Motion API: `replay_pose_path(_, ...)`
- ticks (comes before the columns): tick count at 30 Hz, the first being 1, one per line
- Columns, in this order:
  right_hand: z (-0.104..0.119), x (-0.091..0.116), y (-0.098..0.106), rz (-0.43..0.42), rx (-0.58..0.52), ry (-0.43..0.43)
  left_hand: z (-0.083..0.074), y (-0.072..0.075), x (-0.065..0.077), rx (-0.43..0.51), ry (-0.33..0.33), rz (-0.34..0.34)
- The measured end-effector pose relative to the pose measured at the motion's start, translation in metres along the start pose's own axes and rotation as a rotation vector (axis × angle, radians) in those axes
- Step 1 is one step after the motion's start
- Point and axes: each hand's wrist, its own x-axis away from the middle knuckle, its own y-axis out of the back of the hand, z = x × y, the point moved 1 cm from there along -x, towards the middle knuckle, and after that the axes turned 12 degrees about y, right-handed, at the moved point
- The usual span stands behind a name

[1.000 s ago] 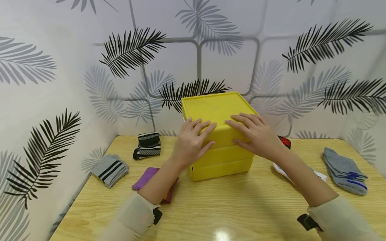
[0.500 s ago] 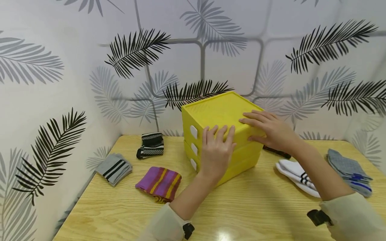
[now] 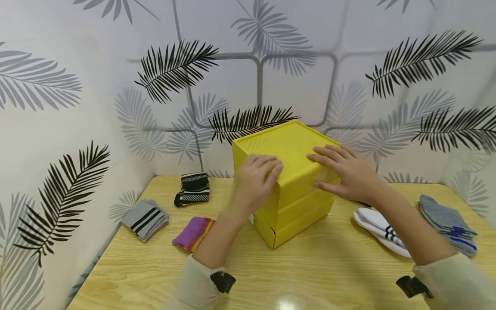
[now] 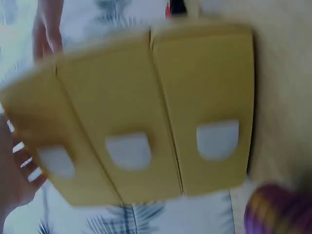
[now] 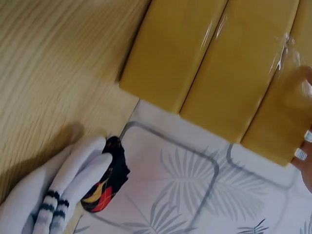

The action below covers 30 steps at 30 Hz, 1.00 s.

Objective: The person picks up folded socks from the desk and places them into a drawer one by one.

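A yellow three-drawer storage box (image 3: 286,148) stands askew on the wooden table, one corner toward me. My left hand (image 3: 256,181) lies over the top edge on its left side, fingers bent loosely over the rim. My right hand (image 3: 350,172) rests at the opposite top edge, with fingers spread on the lid and thumb against the side. In the left wrist view, the drawer fronts all face the camera, each with a white tab handle (image 4: 218,141); all three look closed. My left forearm partly covers a purple striped pair of socks (image 3: 193,232) beside the box.
Left of the box lie grey socks with black stripes (image 3: 146,219) and black-and-white socks (image 3: 194,189). To its right are white socks (image 3: 381,228), grey-and-blue socks (image 3: 447,224) and a black-and-red pair (image 5: 108,180). A leaf-patterned wall (image 3: 271,86) stands behind the table.
The box has turned counterclockwise, its handle side swinging toward me. My left hand crossed toward the front corner, then moved back left onto the top edge; the right hand shifted slightly right.
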Motion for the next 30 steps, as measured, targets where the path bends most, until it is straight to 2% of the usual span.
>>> replay_pose_path(3,0.015,-0.009,-0.004,-0.019,0.023,0.000,0.034,0.006,-0.015,0.048,0.078,0.149)
replay_pose_path(4,0.022,-0.013,-0.006,-0.025,0.029,0.006,0.044,0.007,-0.019,0.043,0.084,0.187)
replay_pose_path(6,0.036,-0.024,-0.009,-0.034,0.035,0.015,0.061,0.007,-0.026,0.049,0.050,0.225)
replay_pose_path(9,0.061,-0.041,-0.014,-0.036,0.043,0.012,0.079,0.004,-0.032,0.062,-0.022,0.195)
replay_pose_path(13,0.086,-0.061,-0.021,-0.039,0.125,-0.005,0.089,-0.002,-0.033,0.111,-0.082,0.096)
replay_pose_path(16,0.094,-0.067,-0.025,-0.084,0.184,-0.018,0.089,-0.006,-0.032,0.129,-0.100,0.021)
replay_pose_path(18,0.095,-0.066,-0.027,-0.132,0.184,-0.023,0.086,-0.008,-0.031,0.120,-0.102,-0.023)
replay_pose_path(23,0.086,-0.052,-0.028,-0.233,0.081,-0.001,0.070,-0.011,-0.025,0.058,-0.054,-0.096)
replay_pose_path(30,0.069,-0.028,-0.016,-0.206,-0.073,-0.009,0.038,-0.013,-0.011,-0.077,0.039,-0.166)
